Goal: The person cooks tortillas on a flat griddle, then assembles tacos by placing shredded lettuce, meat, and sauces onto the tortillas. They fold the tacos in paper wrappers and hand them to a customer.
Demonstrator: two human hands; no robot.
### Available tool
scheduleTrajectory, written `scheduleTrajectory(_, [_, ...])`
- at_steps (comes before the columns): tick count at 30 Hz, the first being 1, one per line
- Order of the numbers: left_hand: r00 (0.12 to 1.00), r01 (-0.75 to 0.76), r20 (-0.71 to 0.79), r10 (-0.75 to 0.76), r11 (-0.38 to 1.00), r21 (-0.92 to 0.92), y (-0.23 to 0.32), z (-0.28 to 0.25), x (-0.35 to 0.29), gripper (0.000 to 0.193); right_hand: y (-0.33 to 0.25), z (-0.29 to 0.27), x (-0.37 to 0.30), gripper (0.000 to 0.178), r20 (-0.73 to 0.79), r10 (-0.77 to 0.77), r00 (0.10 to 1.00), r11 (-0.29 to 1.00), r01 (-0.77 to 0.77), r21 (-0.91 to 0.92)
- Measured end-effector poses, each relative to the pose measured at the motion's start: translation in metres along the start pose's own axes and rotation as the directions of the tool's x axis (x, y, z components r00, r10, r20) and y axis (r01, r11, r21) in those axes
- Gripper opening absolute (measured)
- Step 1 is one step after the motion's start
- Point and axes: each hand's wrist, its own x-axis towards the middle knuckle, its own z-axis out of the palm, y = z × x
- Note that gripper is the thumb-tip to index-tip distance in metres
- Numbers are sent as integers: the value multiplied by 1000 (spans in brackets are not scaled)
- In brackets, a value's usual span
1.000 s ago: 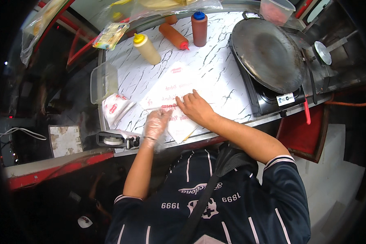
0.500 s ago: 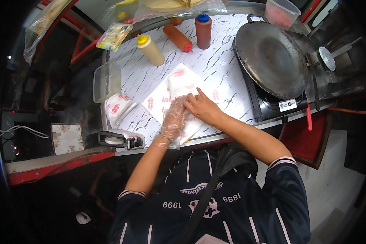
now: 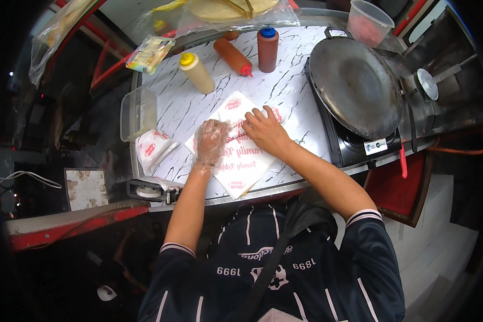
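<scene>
A white paper wrapper (image 3: 244,169) with red print lies turned cornerwise on the marble-patterned counter. My left hand (image 3: 211,140), in a clear plastic glove, has its fingers curled at the left side of the paper. From the right, my bare right hand (image 3: 266,131) grips the upper part with bent fingers. Both hands rest on the paper, and the parts under the fingers are hidden. Left of it sits a folded paper packet (image 3: 154,150) with similar print. A yellowish edge peeks out beneath the wrapper's lowest corner; I cannot tell what it is.
Behind the paper are a yellow-capped cream sauce bottle (image 3: 197,74), a lying orange-red bottle (image 3: 232,56) and a blue-capped bottle (image 3: 268,52). A large dark pan (image 3: 356,86) sits on a stove at right. A tape dispenser (image 3: 154,190) and clear container (image 3: 139,115) stand left.
My hands have moved apart, the left one leftward and up, the right one slightly right. More of the wrapper's printed lower part shows between my arms. The view has shifted slightly.
</scene>
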Motion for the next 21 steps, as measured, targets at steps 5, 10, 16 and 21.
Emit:
scheduleTrajectory(5, [999,19,-27,-20,999,-50,2,0,-21,23,9,0,13,20,150,-17,989,998,25,-54])
scheduleTrajectory(10, [942,331,49,-333,942,51,-19,17,0,21,16,17,30,30,37,41,998,998,-43,35])
scheduleTrajectory(16, [987,52,117,-107,917,396,30,20,34,26,15,20,17,34,-107,199,974,971,-182,153])
scheduleTrajectory(21, [816,200,431,-385,888,414,0,20,83,26,1,-26,-21,45,-44,110,993,944,-90,317])
